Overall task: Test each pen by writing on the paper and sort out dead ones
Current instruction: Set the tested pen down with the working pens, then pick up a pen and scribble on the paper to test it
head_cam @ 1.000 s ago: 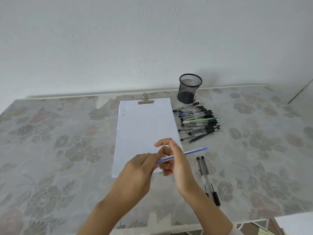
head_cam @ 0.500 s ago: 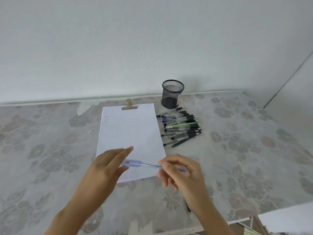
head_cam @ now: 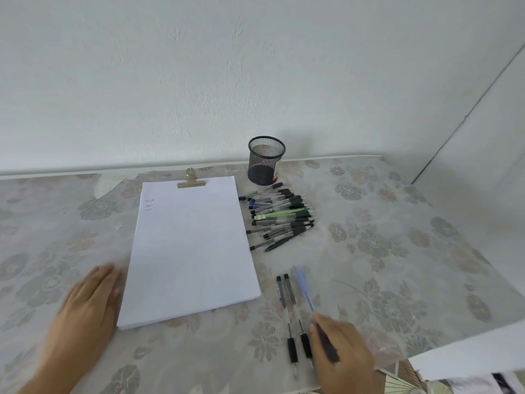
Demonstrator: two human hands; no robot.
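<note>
A white paper pad [head_cam: 190, 245] under a brass clip [head_cam: 191, 182] lies in the middle, with small writing at its top left. My left hand [head_cam: 85, 308] lies flat with straight fingers on the table just left of the pad. My right hand [head_cam: 341, 351] holds a blue pen [head_cam: 303, 285], blurred, right beside two black pens [head_cam: 289, 314] lying side by side at the lower right. A pile of several pens [head_cam: 279, 216] lies right of the pad.
A black mesh pen cup [head_cam: 265, 160] stands behind the pile near the wall. A floral cloth [head_cam: 397, 251] covers the table. The table's front right corner [head_cam: 466, 336] is close to my right hand.
My left hand let go of the blue pen and moved left onto the table. My right hand carried the pen right and down, next to the two black pens.
</note>
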